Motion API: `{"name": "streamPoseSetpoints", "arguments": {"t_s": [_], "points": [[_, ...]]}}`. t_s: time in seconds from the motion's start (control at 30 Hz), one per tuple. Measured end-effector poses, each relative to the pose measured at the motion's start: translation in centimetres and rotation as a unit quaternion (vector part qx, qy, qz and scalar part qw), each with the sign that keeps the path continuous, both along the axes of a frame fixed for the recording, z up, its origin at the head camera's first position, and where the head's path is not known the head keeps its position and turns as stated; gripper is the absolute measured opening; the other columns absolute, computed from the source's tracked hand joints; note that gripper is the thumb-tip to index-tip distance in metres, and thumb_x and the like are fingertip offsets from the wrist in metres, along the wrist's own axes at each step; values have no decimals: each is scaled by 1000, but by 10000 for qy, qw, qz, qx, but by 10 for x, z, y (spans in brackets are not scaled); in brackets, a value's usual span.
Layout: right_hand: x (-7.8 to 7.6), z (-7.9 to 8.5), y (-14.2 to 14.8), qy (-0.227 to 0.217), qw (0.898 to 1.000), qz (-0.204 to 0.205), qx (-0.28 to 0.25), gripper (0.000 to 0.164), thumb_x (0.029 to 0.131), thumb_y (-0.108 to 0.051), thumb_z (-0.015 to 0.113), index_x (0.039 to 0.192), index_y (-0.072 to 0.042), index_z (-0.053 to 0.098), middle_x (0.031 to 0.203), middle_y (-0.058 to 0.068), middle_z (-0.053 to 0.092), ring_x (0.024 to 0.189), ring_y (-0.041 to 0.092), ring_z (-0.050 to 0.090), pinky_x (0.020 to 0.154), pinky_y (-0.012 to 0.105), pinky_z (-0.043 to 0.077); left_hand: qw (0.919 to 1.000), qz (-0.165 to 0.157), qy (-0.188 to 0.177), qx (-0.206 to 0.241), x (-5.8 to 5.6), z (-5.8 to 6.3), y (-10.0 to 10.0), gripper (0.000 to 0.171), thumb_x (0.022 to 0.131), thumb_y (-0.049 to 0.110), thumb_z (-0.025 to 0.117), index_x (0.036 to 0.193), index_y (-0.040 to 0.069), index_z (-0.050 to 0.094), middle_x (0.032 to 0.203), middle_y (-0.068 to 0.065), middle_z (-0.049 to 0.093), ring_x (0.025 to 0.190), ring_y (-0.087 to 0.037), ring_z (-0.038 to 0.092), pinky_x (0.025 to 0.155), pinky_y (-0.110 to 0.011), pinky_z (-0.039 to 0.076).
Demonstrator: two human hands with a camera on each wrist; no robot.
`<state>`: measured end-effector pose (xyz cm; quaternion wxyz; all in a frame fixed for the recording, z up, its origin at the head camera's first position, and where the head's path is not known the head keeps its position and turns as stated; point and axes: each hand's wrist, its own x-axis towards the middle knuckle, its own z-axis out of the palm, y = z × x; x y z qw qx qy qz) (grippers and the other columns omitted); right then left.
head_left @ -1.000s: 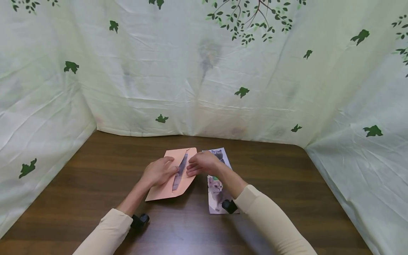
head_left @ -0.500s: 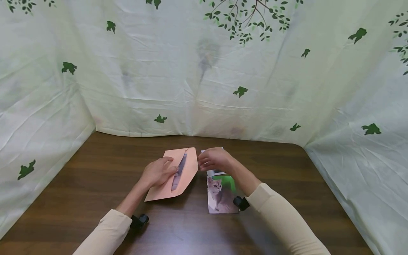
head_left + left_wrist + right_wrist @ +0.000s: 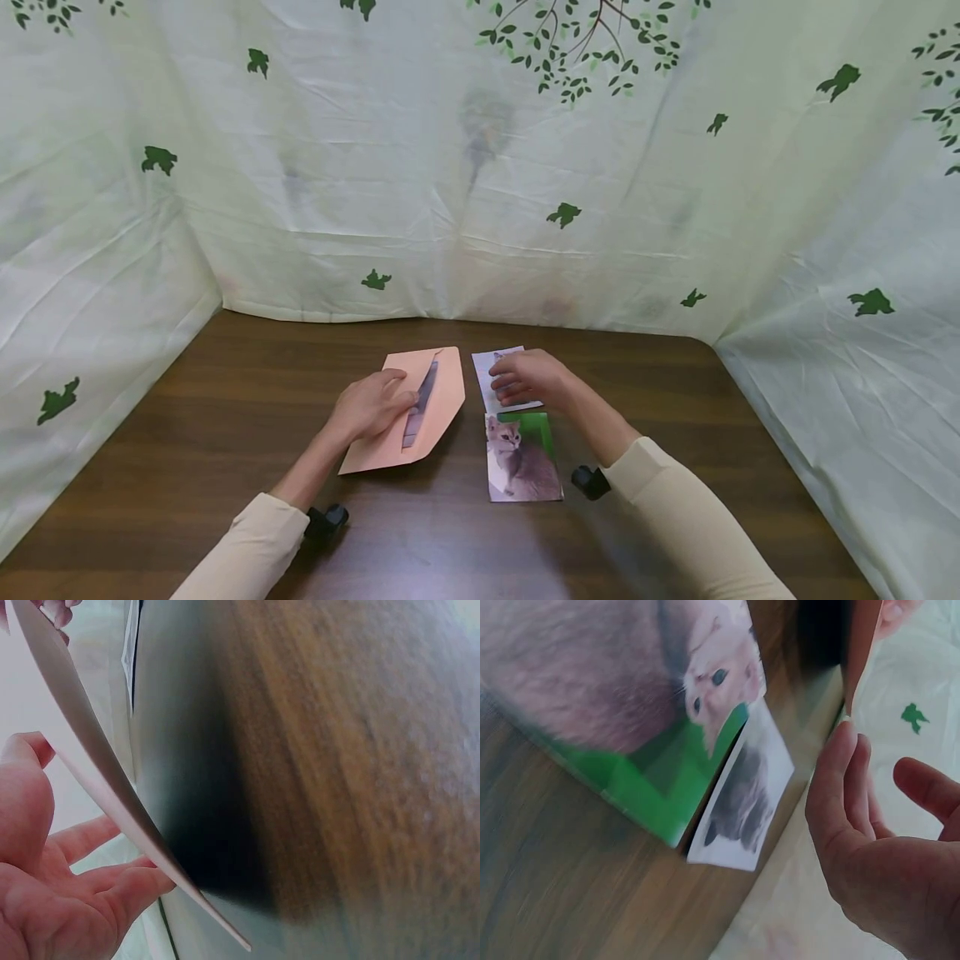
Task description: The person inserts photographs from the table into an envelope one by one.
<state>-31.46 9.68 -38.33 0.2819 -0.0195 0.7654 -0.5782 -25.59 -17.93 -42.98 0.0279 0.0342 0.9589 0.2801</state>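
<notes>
A peach-coloured envelope lies at the middle of the table, its right side lifted, with a strip of greyish printed paper showing in its long opening. My left hand holds the envelope, thumb beside the opening. In the left wrist view the envelope appears edge-on, with a dark shadow under it. My right hand, fingers loosely bent and holding nothing, hovers over a white picture card with a grey kitten. Just nearer lies a second kitten picture card with a green patch.
The brown wooden table carries these papers. A pale curtain printed with green leaves and birds hangs behind it and on both sides. Small black cameras sit on the wrists.
My right hand has left the envelope's flap and moved right, over the farther card, uncovering more of both picture cards. The left hand and envelope have stayed nearly still.
</notes>
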Motion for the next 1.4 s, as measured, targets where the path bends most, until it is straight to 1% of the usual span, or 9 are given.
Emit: {"name": "streamPoseSetpoints", "arguments": {"t_s": [0.13,0.23,0.37,0.6,0.7,0.87,1.03,1.17,1.4], "points": [[-1,-2,10,-55,9999,-99,-10,42,100,-17,56,133,10,57,117,26,67,74,18,67,83,37,59,10000,4,22,22,-1,0,-1,57,98,42,56,143,6,55,145,-22,56,134,-47,51,107,-60,40],[-1,-5,18,-93,9998,-181,45,42,100,-16,56,133,11,56,116,25,67,74,18,66,82,37,59,10000,4,8,47,-1,-1,-1,58,98,42,56,144,6,54,146,-23,56,135,-47,50,108,-60,40],[-1,-7,31,-54,9996,-176,211,45,102,-17,54,137,11,55,127,32,62,80,21,67,83,36,59,10000,-9,-11,81,-2,-1,-1,60,98,43,56,145,6,54,146,-23,55,135,-48,49,109,-61,39],[2,-12,54,135,9993,27,340,47,104,-15,47,140,14,50,136,37,56,101,33,69,95,45,57,10000,-24,11,68,-1,-2,-1,58,99,42,56,144,6,54,146,-22,55,135,-47,49,108,-61,39],[3,-16,62,111,9991,-108,404,44,103,-14,49,137,15,53,132,35,60,95,30,70,90,42,59,10000,-25,12,43,-2,-2,-1,57,99,41,56,144,6,55,146,-22,56,135,-47,50,108,-61,40],[5,-24,70,-19,9984,-283,488,41,102,-12,51,133,14,56,123,31,65,82,20,68,82,35,60,10000,-24,-3,4,-2,-2,0,57,99,41,56,144,6,54,145,-23,56,135,-47,50,108,-61,40],[6,-28,77,-203,9976,-447,493,41,102,-12,50,134,13,56,118,27,67,84,22,67,84,36,60,10000,-32,-26,-36,-3,-2,0,59,99,43,55,145,6,53,146,-23,55,135,-48,49,109,-61,39],[7,-31,81,-282,9974,-444,500,41,103,-12,50,135,13,55,114,24,66,84,22,67,82,35,60,10000,-12,-55,0,-4,-3,-2,60,98,43,55,145,7,53,147,-23,54,136,-48,48,110,-62,38],[11,-34,84,-334,9984,-295,361,41,103,-11,49,135,16,53,125,31,62,90,24,67,86,38,60,10000,-68,-46,-54,-3,-2,-1,60,98,44,55,145,6,53,146,-24,55,135,-48,49,108,-62,39]]}}
